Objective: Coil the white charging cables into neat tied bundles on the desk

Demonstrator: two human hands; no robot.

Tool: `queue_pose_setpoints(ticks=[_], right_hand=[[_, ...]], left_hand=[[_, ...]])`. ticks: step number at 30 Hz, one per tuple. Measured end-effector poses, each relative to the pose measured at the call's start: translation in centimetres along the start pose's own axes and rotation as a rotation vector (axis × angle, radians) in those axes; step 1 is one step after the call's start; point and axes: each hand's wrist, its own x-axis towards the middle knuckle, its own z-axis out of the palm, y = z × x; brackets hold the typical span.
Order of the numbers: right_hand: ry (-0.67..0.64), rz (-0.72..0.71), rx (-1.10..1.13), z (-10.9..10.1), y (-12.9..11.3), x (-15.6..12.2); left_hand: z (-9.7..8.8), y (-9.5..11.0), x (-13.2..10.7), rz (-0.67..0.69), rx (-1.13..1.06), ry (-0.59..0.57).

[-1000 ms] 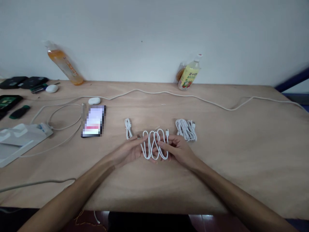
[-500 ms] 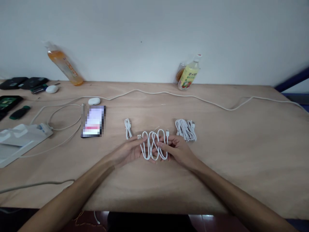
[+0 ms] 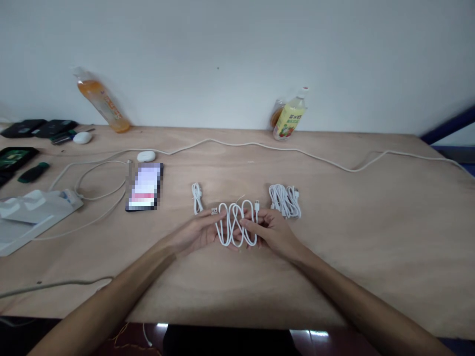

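Between my hands, above the table's front half, is a white USB cable (image 3: 230, 225) folded into several loose loops. My left hand (image 3: 196, 231) grips its left side, with the thumb over the loops near the USB plug (image 3: 214, 211). On the other side my right hand (image 3: 272, 228) pinches the loops under its thumb, close to the small upright connector (image 3: 257, 205). Some fingertips are hidden behind the loops. A small bundled white cable (image 3: 197, 198) lies beyond my left hand. Past my right hand lies a larger pile of bundled white cables (image 3: 285, 200).
A phone (image 3: 145, 187) and a white earbud case (image 3: 146, 156) lie to the left. An orange drink bottle (image 3: 104, 106) and a yellow-labelled bottle (image 3: 291, 118) lean on the wall. A long white cord (image 3: 256, 144) crosses the table's back. White packaging (image 3: 37, 217) sits far left.
The view has shifted very slightly. Both hands keep their hold on the looped cable, with almost no movement.
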Motion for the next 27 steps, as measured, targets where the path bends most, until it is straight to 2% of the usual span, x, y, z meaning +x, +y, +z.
queue_pose_setpoints(ticks=[8, 27], right_hand=[[-0.010, -0.040, -0.015, -0.10, 0.08, 0.04], [-0.027, -0.007, -0.028, -0.16, -0.31, 0.00]], left_hand=[[-0.06, -0.03, -0.08, 0.005, 0.015, -0.022], [0.09, 0.09, -0.08, -0.022, 0.024, -0.011]])
